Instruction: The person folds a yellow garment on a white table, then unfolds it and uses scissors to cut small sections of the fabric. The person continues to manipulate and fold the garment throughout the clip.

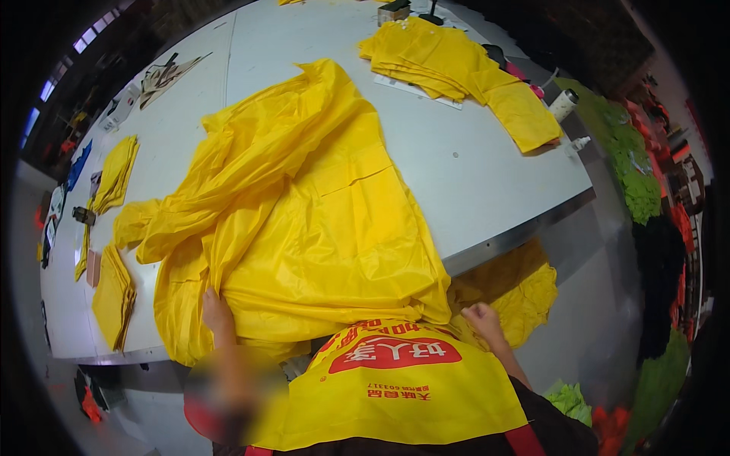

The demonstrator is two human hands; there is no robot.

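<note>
A large yellow jacket of thin, shiny cloth (365,220) lies spread and rumpled across the near part of the table, with a flapped pocket showing on its right half. Its lower edge reaches the table's front edge, close to my body. My left hand (217,310) is closed on the cloth at the jacket's lower left. Beyond the jacket's lower right corner, off the table edge, my right hand (483,319) is closed with its fingers curled. Whatever it may hold is hidden.
The white table (494,197) carries a stack of yellow pieces (433,57) at the back right and folded yellow stacks (114,296) at the left. A white bottle (563,105) stands near the right edge. More yellow cloth (525,292) hangs below it. Green cloth (627,152) lies farther right.
</note>
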